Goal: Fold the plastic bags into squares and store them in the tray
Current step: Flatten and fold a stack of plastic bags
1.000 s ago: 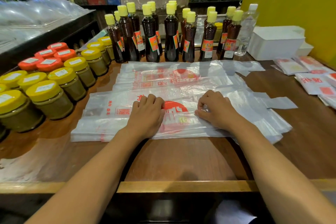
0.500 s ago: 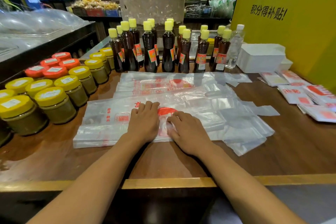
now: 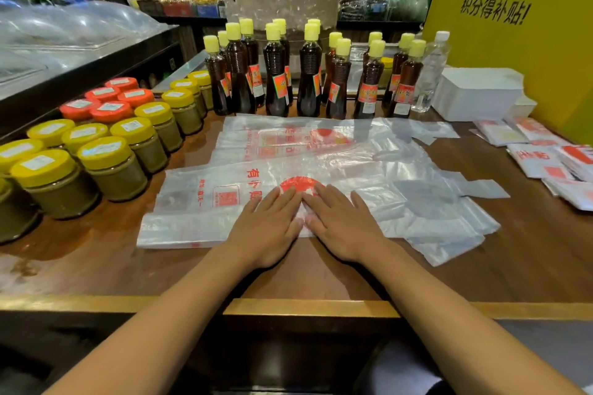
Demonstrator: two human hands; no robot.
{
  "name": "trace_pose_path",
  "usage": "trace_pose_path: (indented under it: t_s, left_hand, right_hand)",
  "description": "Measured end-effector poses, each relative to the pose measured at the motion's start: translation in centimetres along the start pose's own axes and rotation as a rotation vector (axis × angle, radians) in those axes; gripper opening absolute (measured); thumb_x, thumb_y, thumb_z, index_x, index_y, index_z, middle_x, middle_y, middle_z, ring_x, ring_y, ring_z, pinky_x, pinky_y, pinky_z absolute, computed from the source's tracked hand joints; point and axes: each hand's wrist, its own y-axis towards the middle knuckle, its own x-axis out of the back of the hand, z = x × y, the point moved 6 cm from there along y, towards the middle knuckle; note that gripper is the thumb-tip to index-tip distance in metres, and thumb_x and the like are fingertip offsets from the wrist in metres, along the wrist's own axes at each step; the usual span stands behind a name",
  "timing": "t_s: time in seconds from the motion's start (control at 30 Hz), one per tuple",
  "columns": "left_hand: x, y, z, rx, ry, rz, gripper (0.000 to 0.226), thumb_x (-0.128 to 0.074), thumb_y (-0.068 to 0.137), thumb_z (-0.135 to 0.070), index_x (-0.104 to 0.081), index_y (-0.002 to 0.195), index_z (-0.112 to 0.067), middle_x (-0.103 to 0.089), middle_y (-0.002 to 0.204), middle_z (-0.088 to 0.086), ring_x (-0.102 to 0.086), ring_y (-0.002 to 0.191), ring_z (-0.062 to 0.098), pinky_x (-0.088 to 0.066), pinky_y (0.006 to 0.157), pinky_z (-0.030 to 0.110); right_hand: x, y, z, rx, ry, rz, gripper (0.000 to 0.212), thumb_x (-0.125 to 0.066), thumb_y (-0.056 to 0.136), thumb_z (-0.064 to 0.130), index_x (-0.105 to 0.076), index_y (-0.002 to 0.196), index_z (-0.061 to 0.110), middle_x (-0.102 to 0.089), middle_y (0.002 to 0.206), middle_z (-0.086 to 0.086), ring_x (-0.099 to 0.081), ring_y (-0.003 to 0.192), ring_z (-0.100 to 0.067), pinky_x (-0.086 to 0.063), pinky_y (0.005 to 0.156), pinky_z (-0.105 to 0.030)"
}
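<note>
We have both hands flat on the nearest plastic bag (image 3: 205,202), which lies lengthwise across the wooden counter (image 3: 529,266) right in front of us. Our left hand (image 3: 268,226) and right hand (image 3: 345,224) sit side by side, fingers straight and pressed down, with the fingertips angled toward each other and almost meeting over the red round print at the middle of the bag. Neither hand grips anything; the palms simply press the plastic against the wood.

The bag's near long edge looks doubled over into a band that runs out to the left of our left hand. To the right of our right hand the bag's handle end (image 3: 449,234) spreads out crumpled. More bags (image 3: 288,141) lie flat just beyond, overlapping the one under our hands.

Further right, well apart from our hands, folded bags (image 3: 539,159) lie in a loose group near the counter's right edge. A white tray (image 3: 478,94) stands behind them against the yellow sign (image 3: 513,26). Dark bottles (image 3: 276,80) line the back, and jars (image 3: 112,167) stand on the left.
</note>
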Motion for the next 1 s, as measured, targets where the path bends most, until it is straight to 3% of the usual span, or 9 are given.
trace_pose_path:
  t_s: [0.13,0.27,0.43,0.53,0.6,0.67,0.8,0.9,1.0]
  left_hand:
    - [0.1,-0.9,4.1,0.029,0.055,0.052,0.059,-0.011,0.107,-0.05,0.004,0.161,-0.032,0.012,0.168,-0.01,0.011,0.155,0.013,0.006,0.123,0.039]
    - [0.6,-3.3,9.2,0.102,0.056,0.056,0.061,-0.015,0.106,-0.052,0.002,0.161,-0.031,0.008,0.168,-0.009,0.008,0.155,0.013,0.002,0.125,0.037]
    - [0.7,-3.9,9.8,0.079,0.028,-0.004,0.061,-0.018,0.106,-0.052,-0.003,0.161,-0.03,0.003,0.169,-0.009,0.004,0.155,0.012,0.0,0.125,0.035]
    - [0.5,-3.8,9.9,0.074,0.044,0.005,0.065,-0.01,0.102,-0.059,-0.003,0.161,-0.032,0.003,0.169,-0.009,0.004,0.155,0.012,-0.001,0.125,0.036]
    - [0.6,-3.9,9.7,0.062,0.043,0.005,0.075,0.0,0.093,-0.064,-0.003,0.161,-0.034,0.004,0.168,-0.01,0.004,0.155,0.012,-0.001,0.125,0.036]
    - [0.5,-3.9,9.5,0.059,0.04,0.015,0.068,-0.006,0.098,-0.061,-0.002,0.161,-0.034,0.004,0.169,-0.01,0.005,0.155,0.012,0.001,0.125,0.036]
    - [1.0,-3.9,8.9,0.032,0.038,0.022,0.061,-0.015,0.105,-0.057,-0.003,0.16,-0.035,0.007,0.168,-0.01,0.008,0.155,0.011,0.004,0.124,0.035]
    - [1.2,-4.2,9.6,0.012,-0.003,0.052,0.08,-0.004,0.089,-0.072,-0.006,0.16,-0.036,0.007,0.169,-0.009,0.006,0.155,0.013,0.001,0.125,0.037]
    - [1.6,-5.6,12.4,0.04,0.042,0.057,0.075,-0.008,0.095,-0.066,-0.007,0.161,-0.033,0.001,0.169,-0.008,0.001,0.156,0.014,-0.002,0.126,0.038]
  right_hand:
    - [0.8,-0.8,-3.9,-0.075,-0.039,0.095,0.06,-0.018,0.105,0.056,0.0,0.16,0.038,0.011,0.168,0.004,0.009,0.155,-0.018,0.003,0.124,-0.052]
    - [1.7,-2.3,-8.5,-0.182,-0.086,0.096,0.061,-0.016,0.105,0.054,-0.002,0.161,0.034,0.009,0.169,0.002,0.004,0.155,-0.02,-0.003,0.124,-0.047]
    - [1.5,-2.3,-8.3,-0.192,-0.088,0.054,0.061,-0.017,0.105,0.054,-0.004,0.161,0.033,0.005,0.169,0.002,0.001,0.156,-0.02,-0.005,0.123,-0.046]
    - [2.0,-2.4,-8.1,-0.241,-0.139,0.116,0.059,-0.016,0.106,0.051,-0.003,0.16,0.033,0.007,0.169,0.001,0.003,0.156,-0.022,-0.004,0.123,-0.049]
    - [3.1,-2.3,-6.7,-0.258,-0.233,0.125,0.057,-0.019,0.107,0.046,-0.005,0.16,0.03,0.009,0.169,0.0,0.006,0.155,-0.024,0.0,0.123,-0.053]
    - [3.8,-1.5,-2.6,-0.159,-0.266,0.063,0.057,-0.025,0.107,0.044,-0.009,0.16,0.03,0.008,0.169,-0.001,0.006,0.155,-0.023,0.003,0.123,-0.054]
    - [1.3,0.5,6.5,0.043,-0.017,0.069,0.06,-0.022,0.105,0.056,-0.013,0.16,0.033,0.002,0.169,0.002,0.003,0.155,-0.021,0.002,0.123,-0.055]
    - [-0.9,1.2,7.9,0.036,-0.025,0.088,0.06,-0.017,0.105,0.055,-0.006,0.16,0.035,0.008,0.169,0.002,0.008,0.155,-0.021,0.005,0.123,-0.054]
    - [-1.2,1.3,7.6,0.046,-0.038,0.071,0.06,-0.016,0.105,0.056,-0.004,0.16,0.036,0.01,0.169,0.002,0.01,0.155,-0.02,0.005,0.123,-0.053]
